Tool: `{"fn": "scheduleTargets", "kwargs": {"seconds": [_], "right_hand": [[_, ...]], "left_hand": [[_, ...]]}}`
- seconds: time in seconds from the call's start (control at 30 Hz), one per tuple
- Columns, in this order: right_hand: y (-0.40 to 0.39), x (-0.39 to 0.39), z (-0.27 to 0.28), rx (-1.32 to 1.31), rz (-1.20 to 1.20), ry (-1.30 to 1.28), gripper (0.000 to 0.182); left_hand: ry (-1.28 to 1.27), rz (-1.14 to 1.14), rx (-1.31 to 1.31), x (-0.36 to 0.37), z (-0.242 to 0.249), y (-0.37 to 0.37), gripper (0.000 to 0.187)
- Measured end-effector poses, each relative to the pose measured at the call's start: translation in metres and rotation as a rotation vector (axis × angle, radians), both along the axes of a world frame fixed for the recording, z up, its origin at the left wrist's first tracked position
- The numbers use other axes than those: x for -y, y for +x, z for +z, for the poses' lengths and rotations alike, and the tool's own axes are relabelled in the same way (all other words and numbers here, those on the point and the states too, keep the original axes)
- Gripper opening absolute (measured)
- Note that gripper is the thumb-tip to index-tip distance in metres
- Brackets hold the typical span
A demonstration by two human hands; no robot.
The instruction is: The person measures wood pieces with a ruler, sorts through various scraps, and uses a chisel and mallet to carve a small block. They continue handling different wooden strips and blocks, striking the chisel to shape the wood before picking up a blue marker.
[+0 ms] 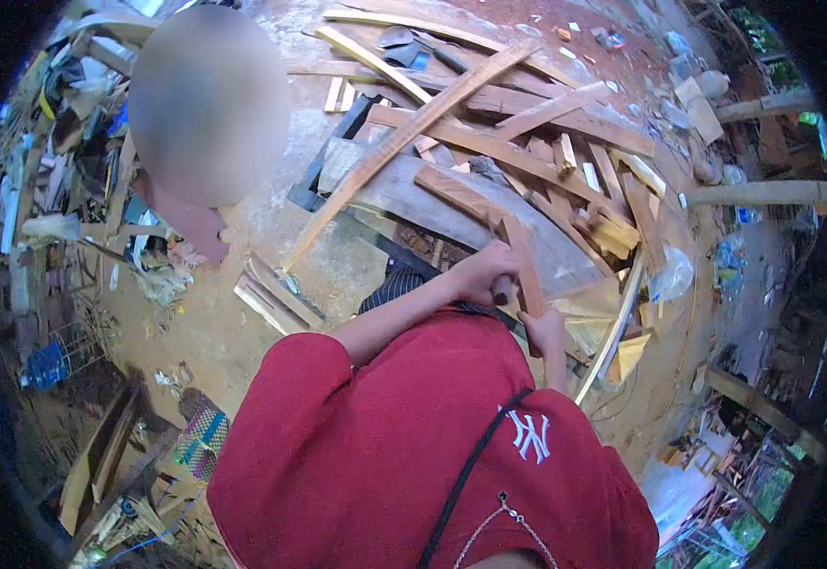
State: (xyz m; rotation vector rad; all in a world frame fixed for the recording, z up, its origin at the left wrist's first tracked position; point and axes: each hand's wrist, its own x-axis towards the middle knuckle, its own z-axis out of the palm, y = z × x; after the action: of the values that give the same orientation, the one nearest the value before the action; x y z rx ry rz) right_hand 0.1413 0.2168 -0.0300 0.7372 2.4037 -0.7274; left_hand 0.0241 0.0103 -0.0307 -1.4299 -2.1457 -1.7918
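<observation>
Head view, looking straight down over a red shirt with a white logo. Left hand reaches forward from the red sleeve, fingers closed around the near end of a reddish wooden strip, which stands tilted over the wood pile. Right hand sits just below and right of it, fingers curled shut around something at the strip's lower part; can't tell exactly what it grips, partly hidden. The strip is right at the near edge of the heap of planks and offcuts spread on the dirt ground. One long plank lies diagonally across the heap. A pale curved strip lies just right of the hands. Another person, blurred, at upper left. Clutter along the left edge.
</observation>
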Motion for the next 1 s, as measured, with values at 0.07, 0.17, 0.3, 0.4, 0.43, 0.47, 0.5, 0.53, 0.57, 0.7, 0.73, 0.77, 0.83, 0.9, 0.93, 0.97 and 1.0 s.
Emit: {"fn": "scheduleTargets", "kwargs": {"seconds": [0.07,0.17,0.3,0.4,0.43,0.47,0.5,0.53,0.57,0.7,0.73,0.77,0.83,0.9,0.93,0.97,1.0], "right_hand": [[0.001,0.009,0.01,-0.046,0.023,0.029,0.053],[0.005,0.017,0.028,0.012,0.012,0.037,0.06],[0.017,0.012,0.021,0.051,0.101,0.083,0.062],[0.02,0.01,0.019,0.081,0.101,0.118,0.061],[0.016,0.013,0.028,0.079,0.084,0.123,0.061],[0.014,0.013,0.032,0.077,0.067,0.127,0.06],[0.013,0.008,0.03,0.092,0.063,0.115,0.06],[0.012,0.003,0.026,0.107,0.06,0.101,0.06],[0.013,-0.001,0.023,0.12,0.058,0.087,0.059],[0.019,-0.01,0.02,0.065,0.096,0.16,0.058],[0.017,-0.008,0.026,0.078,0.083,0.157,0.058],[0.014,-0.007,0.033,0.091,0.072,0.154,0.058],[0.012,-0.009,0.042,0.1,0.06,0.125,0.061],[0.013,-0.01,0.04,0.14,0.06,0.139,0.062],[0.012,-0.014,0.037,0.172,0.065,0.171,0.061],[0.011,-0.015,0.034,0.203,0.071,0.204,0.061],[0.008,-0.014,0.039,0.196,0.071,0.202,0.06]], "left_hand": [[-0.038,0.101,0.089,0.018,0.015,-0.008,0.029],[0.02,0.414,0.139,0.046,0.02,-0.022,0.021],[0.388,0.748,0.26,0.093,0.009,-0.058,0.012],[0.396,0.895,0.25,0.122,-0.002,-0.088,0.019],[0.289,0.949,0.174,0.13,-0.004,-0.096,0.021],[0.18,0.998,0.094,0.136,-0.007,-0.103,0.023],[0.21,0.968,0.197,0.14,-0.018,-0.11,0.022],[0.237,0.937,0.298,0.135,-0.017,-0.112,0.021],[0.18,0.981,0.176,0.129,-0.017,-0.113,0.023],[0.131,0.915,0.137,0.116,-0.023,-0.113,0.023],[0.189,0.895,0.2,0.113,-0.027,-0.112,0.024],[0.246,0.877,0.261,0.112,-0.031,-0.111,0.024],[0.317,0.822,0.382,0.107,-0.025,-0.105,0.024],[0.349,0.812,0.435,0.103,-0.016,-0.098,0.024],[0.365,0.808,0.458,0.101,-0.008,-0.095,0.024],[0.46,0.728,0.589,0.1,-0.001,-0.092,0.024],[0.473,0.714,0.582,0.098,0.005,-0.089,0.024]]}}
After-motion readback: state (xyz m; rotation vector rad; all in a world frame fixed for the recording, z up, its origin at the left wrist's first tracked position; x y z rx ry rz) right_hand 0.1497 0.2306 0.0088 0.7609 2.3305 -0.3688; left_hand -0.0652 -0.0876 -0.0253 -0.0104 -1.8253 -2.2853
